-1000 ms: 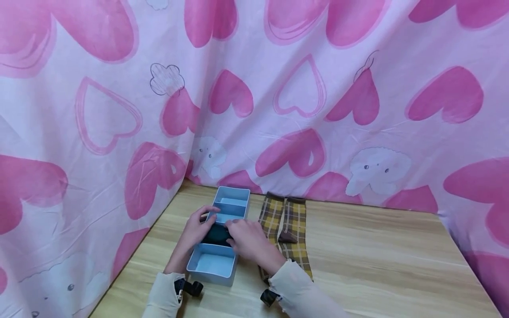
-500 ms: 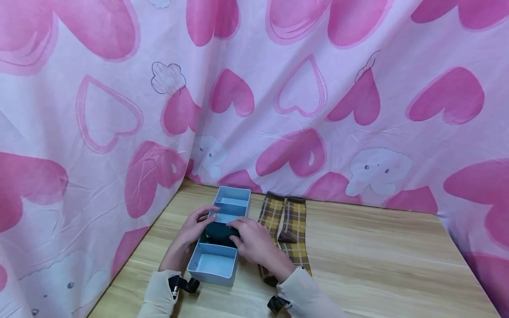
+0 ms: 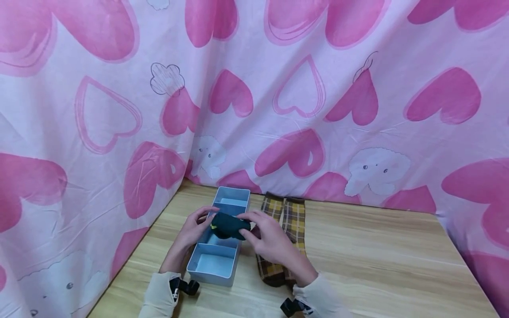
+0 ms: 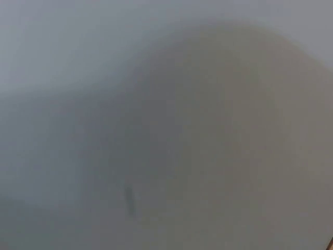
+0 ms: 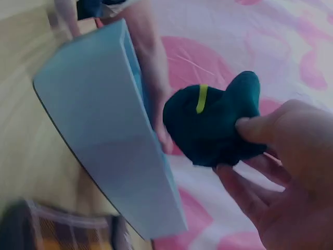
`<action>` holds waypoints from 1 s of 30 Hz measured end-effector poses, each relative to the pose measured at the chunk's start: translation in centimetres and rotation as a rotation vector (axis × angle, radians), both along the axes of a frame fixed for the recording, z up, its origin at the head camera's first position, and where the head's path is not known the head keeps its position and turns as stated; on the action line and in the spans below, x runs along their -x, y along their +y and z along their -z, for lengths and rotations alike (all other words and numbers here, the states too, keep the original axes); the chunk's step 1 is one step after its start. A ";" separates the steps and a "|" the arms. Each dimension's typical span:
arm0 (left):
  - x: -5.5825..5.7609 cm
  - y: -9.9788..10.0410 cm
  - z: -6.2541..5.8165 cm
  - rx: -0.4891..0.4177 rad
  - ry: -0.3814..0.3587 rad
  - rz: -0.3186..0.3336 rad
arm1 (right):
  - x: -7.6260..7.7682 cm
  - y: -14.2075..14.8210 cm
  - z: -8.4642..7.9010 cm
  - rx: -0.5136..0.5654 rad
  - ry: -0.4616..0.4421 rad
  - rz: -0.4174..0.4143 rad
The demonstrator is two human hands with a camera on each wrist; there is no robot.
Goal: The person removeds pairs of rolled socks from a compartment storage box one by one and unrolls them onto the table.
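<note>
Compared with half a second ago, the dark green, rounded bundle of soft-looking cloth (image 3: 228, 227) is hanging higher, above the long, pale blue, hard-walled box (image 3: 210, 280) rather than down inside it, and the right hand (image 3: 268, 234) is shifting rightward with it. The pink, heart-printed fabric curtain (image 3: 302, 145) is closing off the back and left; the pale wood-grain tabletop (image 3: 397, 256) is offering open room on the right. The box's raised rim and thin cross-divider (image 3: 217, 251) are forming the edges to clear. Just right of it, two brown-and-yellow plaid socks (image 3: 295, 216) are lying flat, partly hidden behind the right hand. The left hand (image 3: 195, 227) is resting by the box's left side; whether it is gripping, I cannot tell. The bundle is probably light, squashy and hard to damage, so the right hand's thumb-and-finger pinch on its right end is likely sufficing, provided it is catching every layer. A small yellow strip (image 5: 202, 99) is showing on the bundle.
</note>
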State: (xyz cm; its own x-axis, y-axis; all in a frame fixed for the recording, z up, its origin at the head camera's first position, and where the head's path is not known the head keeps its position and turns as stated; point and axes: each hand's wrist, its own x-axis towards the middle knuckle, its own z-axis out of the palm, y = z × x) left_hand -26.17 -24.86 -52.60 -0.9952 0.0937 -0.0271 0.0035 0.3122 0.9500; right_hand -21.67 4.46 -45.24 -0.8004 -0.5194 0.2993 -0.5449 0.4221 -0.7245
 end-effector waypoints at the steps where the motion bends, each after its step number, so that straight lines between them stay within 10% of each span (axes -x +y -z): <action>1: 0.0 0.0 0.0 0.009 0.004 -0.002 | 0.0 0.6 -0.1 0.035 -0.009 -0.006; 10: -0.1 0.4 -0.1 0.049 0.005 -0.028 | -0.4 6.6 -0.6 0.197 0.032 0.027; 30: -0.1 0.6 0.1 0.098 0.007 -0.067 | -2.4 16.5 3.0 0.037 -0.025 0.142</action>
